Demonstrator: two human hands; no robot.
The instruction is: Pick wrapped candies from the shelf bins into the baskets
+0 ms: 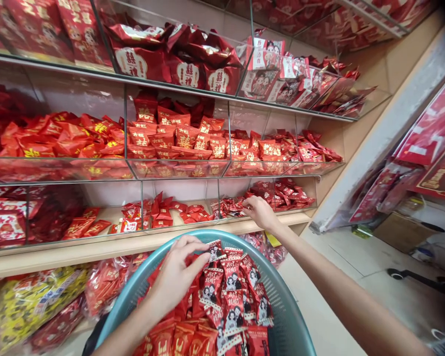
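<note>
A teal plastic basket (293,301) is filled with small red candy packets (233,277), many printed with a couple in black and white. My left hand (180,269) hovers over the basket's far left part, thumb and fingers apart, its fingertips beside one printed packet. At the lowest glass-fronted shelf (178,228), my right hand (262,213) reaches over the front edge among small dark-red packets (232,205). Its fingers are bent together at these packets, and whatever is between the fingertips is hidden.
Glass dividers (229,131) split the upper shelves, which hold red sweets packets (185,136) and larger gift bags (141,57). Below the shelf lies a yellow bag (40,296). On the floor at right are a cardboard box (404,235) and a dark chair leg (419,281).
</note>
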